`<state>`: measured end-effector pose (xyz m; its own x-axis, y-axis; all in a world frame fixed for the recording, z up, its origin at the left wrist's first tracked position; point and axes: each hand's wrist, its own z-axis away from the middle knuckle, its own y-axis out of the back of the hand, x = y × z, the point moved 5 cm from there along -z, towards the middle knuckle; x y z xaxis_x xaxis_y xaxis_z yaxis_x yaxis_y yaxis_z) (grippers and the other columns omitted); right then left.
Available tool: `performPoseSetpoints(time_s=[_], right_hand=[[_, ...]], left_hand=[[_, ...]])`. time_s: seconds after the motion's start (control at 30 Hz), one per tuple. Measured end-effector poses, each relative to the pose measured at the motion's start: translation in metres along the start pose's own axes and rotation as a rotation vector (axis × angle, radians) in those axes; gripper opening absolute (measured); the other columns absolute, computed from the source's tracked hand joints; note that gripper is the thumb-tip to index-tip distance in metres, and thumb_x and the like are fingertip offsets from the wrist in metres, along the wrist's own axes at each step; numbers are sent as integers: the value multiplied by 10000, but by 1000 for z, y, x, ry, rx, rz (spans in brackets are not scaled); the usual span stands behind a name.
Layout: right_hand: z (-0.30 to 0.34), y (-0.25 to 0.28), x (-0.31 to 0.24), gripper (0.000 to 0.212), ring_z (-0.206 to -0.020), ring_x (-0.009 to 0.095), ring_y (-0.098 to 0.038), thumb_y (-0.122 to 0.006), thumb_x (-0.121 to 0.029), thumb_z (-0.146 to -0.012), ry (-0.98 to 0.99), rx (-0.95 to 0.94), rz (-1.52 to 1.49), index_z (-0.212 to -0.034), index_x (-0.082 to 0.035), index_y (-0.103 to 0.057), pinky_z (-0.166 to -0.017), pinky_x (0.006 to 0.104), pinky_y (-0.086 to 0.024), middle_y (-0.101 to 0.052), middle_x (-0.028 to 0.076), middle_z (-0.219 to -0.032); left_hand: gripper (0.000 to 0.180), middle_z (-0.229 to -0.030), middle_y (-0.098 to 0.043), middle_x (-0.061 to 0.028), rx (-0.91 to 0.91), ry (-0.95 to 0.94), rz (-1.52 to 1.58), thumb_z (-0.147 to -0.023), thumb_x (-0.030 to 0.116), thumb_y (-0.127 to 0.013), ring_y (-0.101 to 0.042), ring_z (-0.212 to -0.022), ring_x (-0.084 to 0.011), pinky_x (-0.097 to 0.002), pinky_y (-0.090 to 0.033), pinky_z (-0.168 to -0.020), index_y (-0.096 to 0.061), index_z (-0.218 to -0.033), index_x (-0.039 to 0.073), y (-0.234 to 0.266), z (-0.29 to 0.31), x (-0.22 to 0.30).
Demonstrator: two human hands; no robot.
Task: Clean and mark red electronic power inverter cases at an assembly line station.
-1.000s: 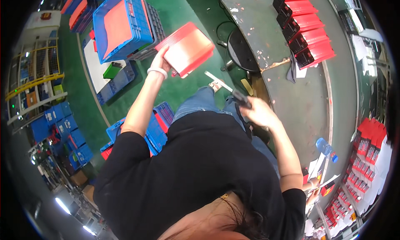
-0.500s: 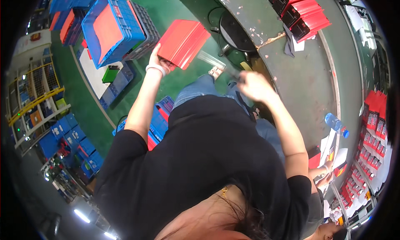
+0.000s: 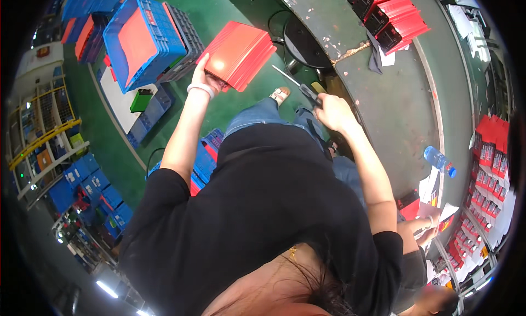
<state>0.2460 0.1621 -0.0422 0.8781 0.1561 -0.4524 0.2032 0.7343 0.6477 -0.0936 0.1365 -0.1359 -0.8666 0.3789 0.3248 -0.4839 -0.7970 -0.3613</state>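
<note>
My left hand (image 3: 203, 79) grips a red ribbed casing (image 3: 241, 54) by its near left side, holding it raised and tilted above the floor. The underside of the casing and most of those fingers are hidden. In my right hand (image 3: 333, 112) is a slim tool (image 3: 308, 91) with a dark handle and a long thin metal blade; whether it is a file or a screwdriver I cannot tell. Its blade points up and left toward the casing's right edge, with a gap between them.
Left of the casing stands a blue crate (image 3: 156, 39) with an orange-red sheet inside. The green workbench (image 3: 378, 91) on the right bears red casings (image 3: 392, 20) and a water bottle (image 3: 439, 161). A black stool (image 3: 304, 42) stands beside it. Another person's hands (image 3: 430, 228) hold papers at lower right.
The tool was a blur of motion and now shows sharply, its blade apart from the casing. The casing stays in my left hand, nearly unmoved.
</note>
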Motion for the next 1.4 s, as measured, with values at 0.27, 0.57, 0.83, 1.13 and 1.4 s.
performPoseSetpoints(time_s=[0.27,0.57,0.83,1.13,1.4], right_hand=[[52,62,115,214,-740,102,-620,-578,-202,-835,-350,191,-875,-979,-44,-592,-538,228,-424,-683,51,-833],[46,47,348,662,-733,285,-661,-566,-601,-798,-1067,754,-81,-938,45,-613,-665,400,-523,-660,189,-919],[1,75,245,353,-1041,195,-524,-588,-133,-791,-138,909,-1060,-1106,24,-561,-897,287,-418,-546,133,-1130],[22,186,-33,153,-708,131,-603,-733,-97,-725,409,1136,-312,-842,-64,-640,-668,261,-480,-635,26,-761],[12,156,-52,105,-710,301,-566,-671,-105,-732,377,1182,244,-821,-87,-619,-657,403,-433,-577,108,-693]], left_hand=[[556,-1209,-565,-88,-63,37,38,-745,456,-696,-531,-1096,-320,-573,-399,-922,-563,-1183,140,-22,22,-11],[454,-1055,-655,-27,-247,152,121,-786,483,-626,-619,-941,-232,-383,-505,-831,-615,-1112,168,-90,68,-48],[480,-1100,-637,-50,-308,146,57,-795,482,-616,-605,-980,-245,-438,-487,-854,-593,-1139,148,-133,92,-53],[492,-1162,-612,-61,-305,127,-14,-822,474,-601,-587,-1020,-257,-443,-472,-880,-571,-1179,137,-165,102,-52],[398,-994,-634,-38,-317,-24,77,-795,424,-659,-603,-885,-224,-344,-506,-793,-596,-1038,115,-184,91,-49]])
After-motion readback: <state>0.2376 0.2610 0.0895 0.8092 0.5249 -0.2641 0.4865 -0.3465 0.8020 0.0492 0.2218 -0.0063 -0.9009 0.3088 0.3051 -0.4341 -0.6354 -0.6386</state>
